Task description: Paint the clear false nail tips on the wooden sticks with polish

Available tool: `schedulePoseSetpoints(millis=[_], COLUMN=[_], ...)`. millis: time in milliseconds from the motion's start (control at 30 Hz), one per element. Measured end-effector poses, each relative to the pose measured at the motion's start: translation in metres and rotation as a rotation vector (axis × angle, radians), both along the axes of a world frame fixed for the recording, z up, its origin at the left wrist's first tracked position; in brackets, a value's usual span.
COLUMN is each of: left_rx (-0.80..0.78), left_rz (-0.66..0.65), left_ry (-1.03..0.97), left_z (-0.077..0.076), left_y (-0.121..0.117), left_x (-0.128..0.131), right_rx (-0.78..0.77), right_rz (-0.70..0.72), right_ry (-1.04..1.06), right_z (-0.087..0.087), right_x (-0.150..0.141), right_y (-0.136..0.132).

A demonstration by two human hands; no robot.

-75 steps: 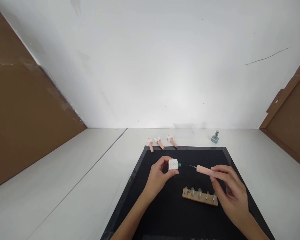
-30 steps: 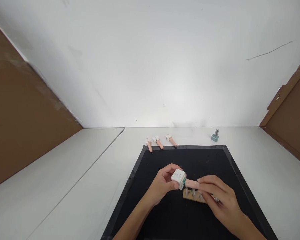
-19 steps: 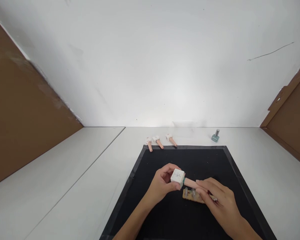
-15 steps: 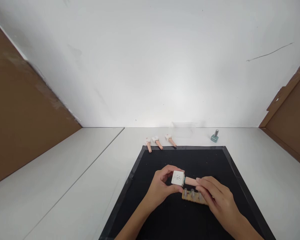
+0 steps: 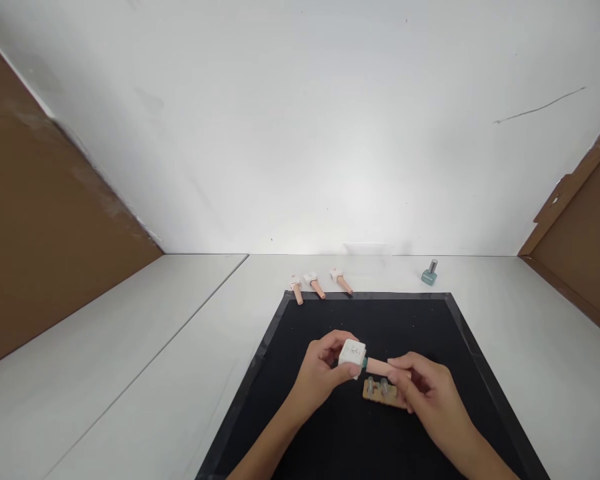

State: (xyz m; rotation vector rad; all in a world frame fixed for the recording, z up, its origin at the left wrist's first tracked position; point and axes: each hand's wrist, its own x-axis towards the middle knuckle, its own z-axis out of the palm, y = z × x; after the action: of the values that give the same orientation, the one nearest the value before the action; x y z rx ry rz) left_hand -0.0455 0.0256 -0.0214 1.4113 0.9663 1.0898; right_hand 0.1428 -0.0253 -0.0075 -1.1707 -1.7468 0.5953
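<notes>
My left hand (image 5: 325, 367) grips a white square nail polish bottle (image 5: 353, 352), thumb on its near side and fingers behind. The bottle lies on its side with its neck to the right, where a bit of teal shows. A long pink cap (image 5: 379, 367) lines up with that neck, and my right hand (image 5: 427, 393) pinches its far end between thumb and fingers. Whether cap and neck are joined I cannot tell. Just below on the black mat (image 5: 330, 440) is a tan strip (image 5: 380, 399) with small greyish clear pieces (image 5: 384, 385) standing on it; my right hand covers its right end.
Three white bottles with pink caps lie at the mat's far edge: left (image 5: 297, 291), middle (image 5: 315, 285) and right (image 5: 341, 280). Behind the mat to the right stands a teal bottle with a silver cap (image 5: 430, 273). Brown boards (image 5: 45, 220) and a white wall (image 5: 300, 133) enclose the table.
The bottle has shifted slightly left and tilted, and my left thumb now lies over its near face. My right fingers have changed their hold on the pink cap.
</notes>
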Motion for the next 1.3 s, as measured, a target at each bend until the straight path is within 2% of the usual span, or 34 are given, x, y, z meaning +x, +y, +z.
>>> schedulePoseSetpoints(millis=[100, 167, 200, 233, 367, 433, 500, 600, 667, 700, 733, 833, 867, 900, 933, 1033, 1100, 1167, 1300], left_rx=[-0.104, -0.129, -0.127, -0.113, -0.007, 0.012, 0.002, -0.024, -0.036, -0.04, -0.043, -0.035, -0.033, -0.035, -0.041, -0.073, -0.098, -0.138, -0.217], left_rz=[-0.027, -0.027, -0.019, -0.007, 0.012, -0.002, -0.002, 0.018, 0.025, 0.025, 0.02, -0.005, -0.01, -0.012, -0.009, -0.003, -0.001, 0.027, 0.161], left_ry=[-0.056, -0.08, -0.084, -0.083, -0.058, -0.053, -0.06, -0.081, -0.087, -0.087, -0.085, -0.085, -0.087, -0.092, -0.098, -0.127, -0.153, -0.195, -0.31], left_z=[0.001, 0.001, 0.002, 0.002, 0.002, 0.002, 0.001, 0.0, -0.001, -0.001, -0.001, -0.002, -0.002, -0.002, -0.001, -0.001, 0.0, 0.001, 0.005], left_y=[0.001, 0.001, 0.0, 0.0, -0.003, -0.004, -0.004, -0.002, -0.002, -0.002, -0.002, -0.003, -0.003, -0.003, -0.002, -0.001, 0.0, 0.001, 0.005], left_x=[0.0, 0.0, -0.001, -0.001, -0.002, -0.002, -0.003, -0.004, -0.003, -0.003, -0.002, -0.001, -0.001, -0.001, -0.001, -0.001, 0.0, 0.001, 0.0], right_rx=[0.451, 0.612, 0.601, 0.527, -0.085, -0.233, -0.158, 0.224, 0.387, 0.365, 0.273, -0.153, -0.234, -0.23, -0.141, 0.31, 0.48, 0.455, 0.141], right_rz=[0.007, 0.026, 0.023, 0.016, 0.017, 0.037, 0.029, 0.036, 0.045, 0.047, 0.039, 0.019, 0.018, 0.014, 0.014, 0.028, 0.03, -0.024, -0.201], right_ry=[-0.125, -0.178, -0.177, -0.155, 0.019, 0.078, 0.068, -0.07, -0.123, -0.119, -0.093, 0.025, 0.038, 0.03, -0.002, -0.161, -0.205, -0.115, 0.314], right_z=[0.008, 0.01, 0.009, 0.006, -0.005, -0.007, -0.004, 0.005, 0.006, 0.005, 0.003, -0.003, -0.004, -0.004, -0.003, 0.004, 0.008, 0.009, 0.011], right_x=[-0.002, -0.004, -0.005, -0.006, -0.01, -0.011, -0.011, -0.009, -0.008, -0.007, -0.007, -0.009, -0.009, -0.01, -0.01, -0.009, -0.006, -0.002, 0.009], right_y=[-0.004, -0.006, -0.007, -0.007, -0.004, -0.002, -0.002, -0.005, -0.006, -0.006, -0.006, -0.005, -0.005, -0.005, -0.005, -0.006, -0.007, -0.007, -0.005])
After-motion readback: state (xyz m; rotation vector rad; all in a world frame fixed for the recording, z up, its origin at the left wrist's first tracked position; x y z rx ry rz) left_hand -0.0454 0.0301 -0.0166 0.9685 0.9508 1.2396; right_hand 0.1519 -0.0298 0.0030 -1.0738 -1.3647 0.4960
